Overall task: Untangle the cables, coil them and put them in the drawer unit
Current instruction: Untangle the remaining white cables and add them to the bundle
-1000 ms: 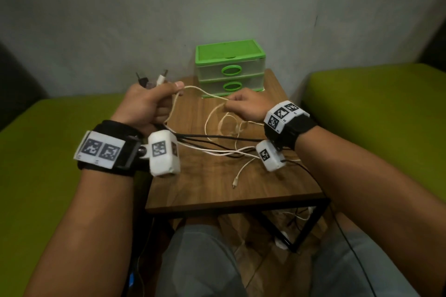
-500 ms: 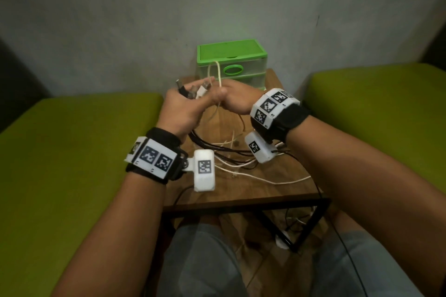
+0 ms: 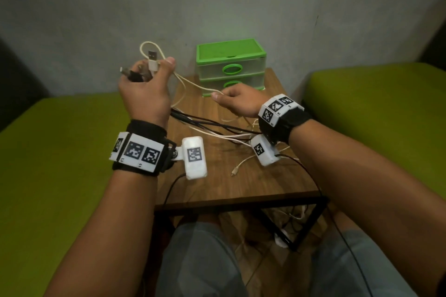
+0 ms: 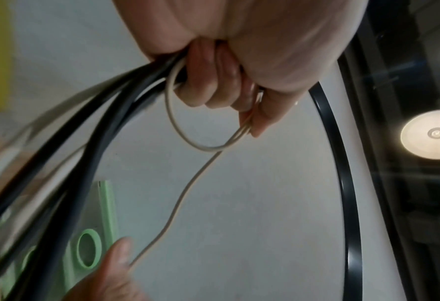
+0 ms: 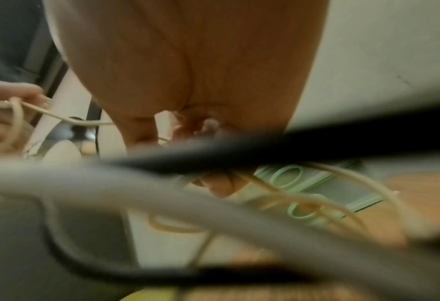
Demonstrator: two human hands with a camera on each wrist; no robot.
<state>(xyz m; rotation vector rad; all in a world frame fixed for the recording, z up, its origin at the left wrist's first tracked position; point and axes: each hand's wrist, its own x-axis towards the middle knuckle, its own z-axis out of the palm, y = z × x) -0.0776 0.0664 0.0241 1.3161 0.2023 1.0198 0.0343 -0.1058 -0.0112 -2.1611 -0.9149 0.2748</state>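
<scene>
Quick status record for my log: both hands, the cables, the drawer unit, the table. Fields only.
left hand: raised, grips a bundle of cable ends, white plug sticking up
right hand: low over the table, pinches the white cable
white cable: runs between both hands, small loop above the left grip
black cables: run from the left hand across the table, tangled with white ones
drawer unit: green, both drawers shut, at the far edge
table: wooden, a loose connector end lies on it
</scene>
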